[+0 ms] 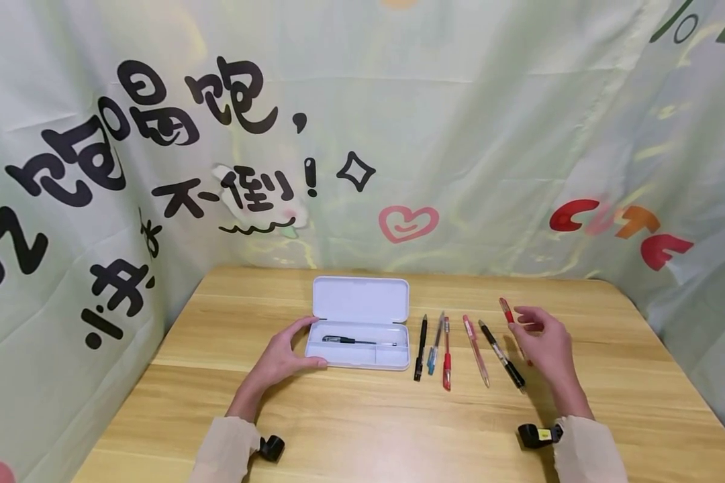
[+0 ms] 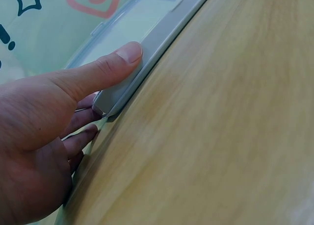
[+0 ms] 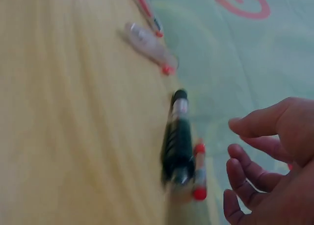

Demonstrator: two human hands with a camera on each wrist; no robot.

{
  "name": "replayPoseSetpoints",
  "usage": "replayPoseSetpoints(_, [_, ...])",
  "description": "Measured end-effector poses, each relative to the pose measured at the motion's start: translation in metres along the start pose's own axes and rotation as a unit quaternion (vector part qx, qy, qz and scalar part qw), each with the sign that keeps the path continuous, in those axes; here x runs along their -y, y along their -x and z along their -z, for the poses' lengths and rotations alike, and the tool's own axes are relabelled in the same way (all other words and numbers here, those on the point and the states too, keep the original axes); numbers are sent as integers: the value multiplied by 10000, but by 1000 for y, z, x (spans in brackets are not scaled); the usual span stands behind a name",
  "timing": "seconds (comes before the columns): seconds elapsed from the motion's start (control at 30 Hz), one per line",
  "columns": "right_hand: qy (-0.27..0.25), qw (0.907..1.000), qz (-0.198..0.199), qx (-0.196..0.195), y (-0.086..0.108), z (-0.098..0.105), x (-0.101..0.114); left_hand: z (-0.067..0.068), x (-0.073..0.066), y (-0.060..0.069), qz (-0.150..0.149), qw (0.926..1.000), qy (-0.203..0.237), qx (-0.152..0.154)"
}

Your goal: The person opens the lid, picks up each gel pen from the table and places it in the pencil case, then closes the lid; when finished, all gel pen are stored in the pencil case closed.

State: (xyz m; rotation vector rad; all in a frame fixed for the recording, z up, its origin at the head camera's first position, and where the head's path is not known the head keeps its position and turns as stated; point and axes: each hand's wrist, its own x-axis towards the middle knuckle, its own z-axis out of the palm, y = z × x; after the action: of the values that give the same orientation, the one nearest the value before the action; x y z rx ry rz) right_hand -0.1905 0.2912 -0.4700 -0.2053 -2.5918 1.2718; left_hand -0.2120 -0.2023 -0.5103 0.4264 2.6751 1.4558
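Note:
A pale lavender pencil case (image 1: 393, 359) lies with its lid (image 1: 360, 300) raised, and a clear pen with a black cap (image 1: 338, 339) rests in its long compartment. My left hand (image 1: 284, 355) grips the case's left end, thumb (image 2: 128, 53) along the front wall and fingers round the far side. At the right, my right hand (image 1: 544, 339) hovers over a red pen (image 1: 505, 308), partly covering it. The right wrist view shows loosely bent fingers (image 3: 243, 178) with nothing between thumb and fingertips. Left of that hand lies a black-and-clear pen (image 1: 501, 355).
Between case and right hand lie a black pen (image 1: 421, 349), a clear blue pen (image 1: 435, 345), a red-capped pen (image 1: 447, 355) and a pink pen (image 1: 476, 350). Wooden table (image 1: 387, 429) extends in front. A printed curtain (image 1: 477, 147) hangs behind and at both sides.

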Motion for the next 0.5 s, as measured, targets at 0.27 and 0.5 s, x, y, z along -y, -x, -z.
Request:
replayPoseSetpoints(0.27, [287,9985,-353,294,1,1,-15,-1,1,-1,51,10000,-59,-8])
replayPoseSetpoints(0.5, [839,9962,-227,88,-3,3,-20,0,0,0,71,10000,-24,-11])
